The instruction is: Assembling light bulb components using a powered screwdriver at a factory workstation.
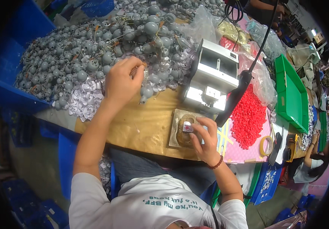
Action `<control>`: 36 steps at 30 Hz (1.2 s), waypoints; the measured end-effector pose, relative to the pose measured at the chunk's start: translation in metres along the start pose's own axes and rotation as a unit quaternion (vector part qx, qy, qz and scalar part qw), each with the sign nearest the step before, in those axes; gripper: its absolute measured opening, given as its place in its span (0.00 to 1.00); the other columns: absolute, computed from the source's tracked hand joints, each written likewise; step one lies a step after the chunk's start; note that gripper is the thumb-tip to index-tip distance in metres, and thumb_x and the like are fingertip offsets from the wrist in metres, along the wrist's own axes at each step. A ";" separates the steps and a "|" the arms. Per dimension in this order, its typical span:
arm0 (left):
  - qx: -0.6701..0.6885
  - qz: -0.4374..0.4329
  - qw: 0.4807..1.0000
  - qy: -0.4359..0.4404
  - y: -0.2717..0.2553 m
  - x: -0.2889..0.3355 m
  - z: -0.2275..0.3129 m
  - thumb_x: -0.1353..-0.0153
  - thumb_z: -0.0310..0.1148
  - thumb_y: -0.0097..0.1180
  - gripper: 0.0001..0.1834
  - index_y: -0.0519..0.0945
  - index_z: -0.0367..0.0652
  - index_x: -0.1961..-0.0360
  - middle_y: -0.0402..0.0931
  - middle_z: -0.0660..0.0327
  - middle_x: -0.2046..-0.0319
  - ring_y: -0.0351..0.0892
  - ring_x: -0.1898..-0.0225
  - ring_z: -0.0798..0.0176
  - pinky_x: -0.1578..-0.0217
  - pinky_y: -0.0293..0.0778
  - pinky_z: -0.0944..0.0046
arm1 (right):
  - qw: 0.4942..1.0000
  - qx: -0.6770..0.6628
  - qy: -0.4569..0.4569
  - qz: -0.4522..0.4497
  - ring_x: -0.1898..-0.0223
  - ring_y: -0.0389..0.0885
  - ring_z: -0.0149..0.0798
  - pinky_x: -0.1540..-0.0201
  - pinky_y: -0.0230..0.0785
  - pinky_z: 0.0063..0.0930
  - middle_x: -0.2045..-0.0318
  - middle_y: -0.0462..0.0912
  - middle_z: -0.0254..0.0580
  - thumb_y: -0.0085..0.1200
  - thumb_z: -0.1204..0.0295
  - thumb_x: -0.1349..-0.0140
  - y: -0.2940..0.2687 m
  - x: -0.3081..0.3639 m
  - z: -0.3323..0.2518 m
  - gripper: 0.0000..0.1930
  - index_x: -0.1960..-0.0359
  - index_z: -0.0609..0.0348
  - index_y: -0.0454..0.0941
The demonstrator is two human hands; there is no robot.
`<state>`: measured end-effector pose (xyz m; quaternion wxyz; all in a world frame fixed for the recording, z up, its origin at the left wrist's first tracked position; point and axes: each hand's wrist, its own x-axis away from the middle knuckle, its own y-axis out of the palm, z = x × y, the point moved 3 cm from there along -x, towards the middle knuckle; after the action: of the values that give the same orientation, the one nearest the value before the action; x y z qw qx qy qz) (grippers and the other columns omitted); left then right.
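Note:
My left hand (123, 82) is raised at the edge of a heap of grey ball-shaped parts (107, 57), its thumb and fingers pinched together. A small orange-brown bit shows at the fingertips; what it belongs to is hidden. Just below lies a grey part (146, 92) at the heap's near edge. My right hand (205, 139) is over a squarish block (174, 133) with a brown, hollowed holder (183, 141) on it. Its thumb and forefinger close on the edge of a small white piece with red marks (187, 127), which sits in the holder.
A silver-white machine (212, 76) stands beyond the block, with a black cable-fed tool (244, 78) beside it. Red small parts (248, 118) are piled at right, near yellow tape (266, 145) and a green tray (290, 93). White pieces (86, 99) lie left; another person (309, 168) sits far right.

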<state>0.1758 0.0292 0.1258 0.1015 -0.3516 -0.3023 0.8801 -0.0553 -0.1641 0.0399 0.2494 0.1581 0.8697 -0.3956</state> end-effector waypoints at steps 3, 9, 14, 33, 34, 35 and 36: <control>-0.028 -0.076 0.996 -0.025 0.011 0.010 -0.002 0.42 0.28 0.59 0.03 0.80 0.41 0.68 0.79 0.56 0.73 0.79 0.70 0.52 0.69 0.73 0.56 | 1.000 0.003 0.010 -0.003 0.48 0.73 0.56 0.45 0.67 0.46 0.47 0.76 0.52 0.63 0.80 0.47 -0.002 0.004 0.000 0.18 0.52 0.61 0.79; 0.043 -0.121 0.989 -0.069 0.012 0.027 -0.015 0.41 0.30 0.59 0.05 0.79 0.39 0.69 0.80 0.54 0.72 0.79 0.72 0.51 0.70 0.72 0.54 | 1.000 0.001 0.023 -0.010 0.48 0.73 0.56 0.45 0.68 0.46 0.48 0.76 0.52 0.63 0.80 0.47 -0.003 0.010 0.003 0.18 0.52 0.62 0.79; -0.132 -0.077 0.988 -0.008 0.006 0.047 -0.031 0.39 0.23 0.58 0.02 0.79 0.36 0.67 0.75 0.62 0.77 0.74 0.74 0.67 0.70 0.69 0.68 | 1.000 -0.013 0.020 -0.017 0.48 0.74 0.55 0.45 0.68 0.46 0.49 0.77 0.51 0.63 0.79 0.47 0.005 0.008 0.004 0.18 0.52 0.62 0.79; 0.651 -0.355 0.456 -0.492 0.066 0.172 0.070 0.30 0.34 0.55 0.14 0.71 0.43 0.47 0.74 0.61 0.57 0.78 0.61 0.72 0.65 0.76 0.73 | 0.932 -0.248 0.206 -0.166 0.67 0.82 0.33 0.67 0.74 0.24 0.65 0.82 0.42 0.60 0.80 0.39 -0.025 0.003 -0.013 0.13 0.52 0.64 0.79; 0.642 -0.359 0.473 -0.485 0.067 0.171 0.070 0.31 0.32 0.56 0.19 0.68 0.43 0.42 0.72 0.61 0.54 0.77 0.59 0.72 0.62 0.76 0.72 | 0.953 -0.191 0.168 -0.163 0.69 0.82 0.34 0.69 0.74 0.26 0.67 0.82 0.41 0.61 0.81 0.41 -0.025 0.004 -0.010 0.13 0.53 0.63 0.80; 0.582 -0.374 0.561 -0.455 0.069 0.174 0.069 0.32 0.31 0.57 0.19 0.69 0.42 0.43 0.72 0.61 0.54 0.77 0.58 0.70 0.61 0.76 0.70 | 0.970 -0.134 0.132 -0.156 0.70 0.82 0.36 0.70 0.74 0.28 0.69 0.81 0.40 0.61 0.81 0.42 -0.026 0.004 -0.006 0.13 0.54 0.62 0.80; 0.516 -0.384 0.641 -0.418 0.070 0.178 0.069 0.33 0.30 0.58 0.20 0.69 0.41 0.43 0.72 0.61 0.55 0.77 0.57 0.69 0.60 0.75 0.69 | 0.984 -0.056 0.079 -0.152 0.71 0.81 0.38 0.70 0.74 0.29 0.70 0.81 0.39 0.62 0.82 0.44 -0.025 0.005 -0.003 0.14 0.55 0.61 0.81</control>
<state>0.0015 0.0115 0.0237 0.4580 0.3111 0.0828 0.8286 -0.0725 -0.1778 0.0540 0.1252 0.0412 0.9213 -0.3659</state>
